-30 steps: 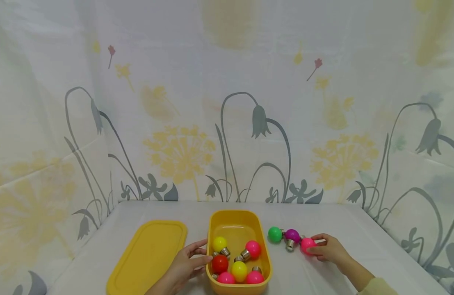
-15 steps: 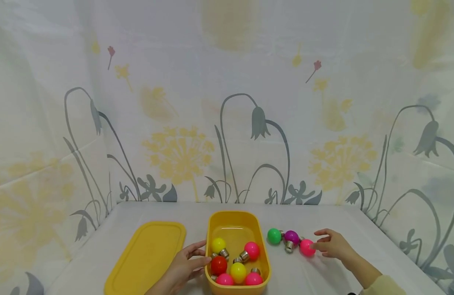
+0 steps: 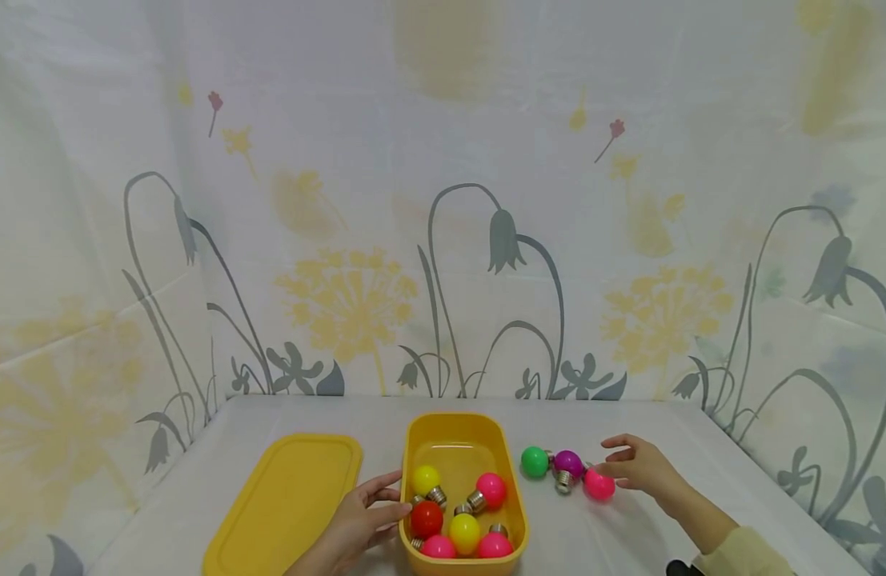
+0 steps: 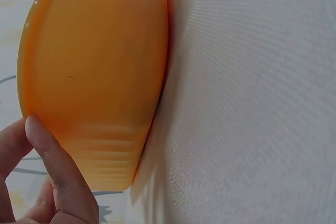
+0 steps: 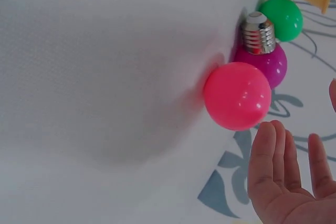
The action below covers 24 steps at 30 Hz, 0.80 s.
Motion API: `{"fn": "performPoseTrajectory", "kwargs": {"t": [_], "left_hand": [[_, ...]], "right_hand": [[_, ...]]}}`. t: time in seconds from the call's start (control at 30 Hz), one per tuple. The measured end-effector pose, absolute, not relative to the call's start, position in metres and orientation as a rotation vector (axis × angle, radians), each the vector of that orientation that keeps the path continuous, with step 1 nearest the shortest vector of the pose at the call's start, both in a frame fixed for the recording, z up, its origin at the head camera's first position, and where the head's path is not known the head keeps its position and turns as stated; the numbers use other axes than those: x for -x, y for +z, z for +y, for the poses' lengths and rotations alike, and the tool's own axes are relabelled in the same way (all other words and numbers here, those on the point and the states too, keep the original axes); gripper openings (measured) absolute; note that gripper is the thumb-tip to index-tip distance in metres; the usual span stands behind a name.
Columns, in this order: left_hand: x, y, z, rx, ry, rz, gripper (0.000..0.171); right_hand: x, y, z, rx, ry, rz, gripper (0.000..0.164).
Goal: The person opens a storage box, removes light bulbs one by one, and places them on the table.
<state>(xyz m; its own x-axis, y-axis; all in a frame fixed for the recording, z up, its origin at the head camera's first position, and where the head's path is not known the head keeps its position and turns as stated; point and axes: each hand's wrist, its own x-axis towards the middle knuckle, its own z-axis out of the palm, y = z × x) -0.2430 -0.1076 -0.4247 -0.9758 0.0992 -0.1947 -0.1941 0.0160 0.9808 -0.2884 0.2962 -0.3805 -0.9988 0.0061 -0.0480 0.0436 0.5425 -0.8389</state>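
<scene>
A yellow plastic container (image 3: 457, 456) holds several coloured light bulbs, among them a red bulb (image 3: 426, 519) and a yellow bulb (image 3: 464, 534). My left hand (image 3: 359, 516) grips the container's left rim, fingers at the outer wall (image 4: 100, 72) and thumb at the edge. On the table to the right lie a green bulb (image 3: 535, 462), a purple bulb (image 3: 568, 464) and a pink bulb (image 3: 599, 484). My right hand (image 3: 643, 468) is just beside the pink bulb, fingers extended and holding nothing; the right wrist view shows a gap between fingertips and bulb (image 5: 237, 96).
A flat yellow lid (image 3: 284, 504) lies on the white-covered table (image 3: 385, 404), left of the container. Behind and around the table hangs a flower-patterned cloth (image 3: 479, 280). A small black object (image 3: 678, 568) shows by the right sleeve at the bottom edge.
My right hand has come off the pink bulb and shifted slightly up beside it. The bulb stays on the table. My left hand keeps its place on the container.
</scene>
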Motion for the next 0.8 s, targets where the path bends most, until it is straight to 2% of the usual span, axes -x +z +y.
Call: {"fn": "performPoseTrajectory", "kwargs": {"t": [0.23, 0.43, 0.8], "left_hand": [[0.242, -0.425, -0.109, 0.077, 2.088, 2.058, 0.067], [0.243, -0.425, -0.108, 0.103, 2.081, 2.059, 0.066], [0.244, -0.425, -0.107, 0.134, 2.071, 2.068, 0.066]], "right_hand": [[0.29, -0.371, 0.284, 0.025, -1.492, 2.744, 0.05], [0.294, -0.365, 0.278, 0.112, -1.51, 2.778, 0.039], [0.301, -0.36, 0.26, 0.147, -1.547, 2.762, 0.04]]}}
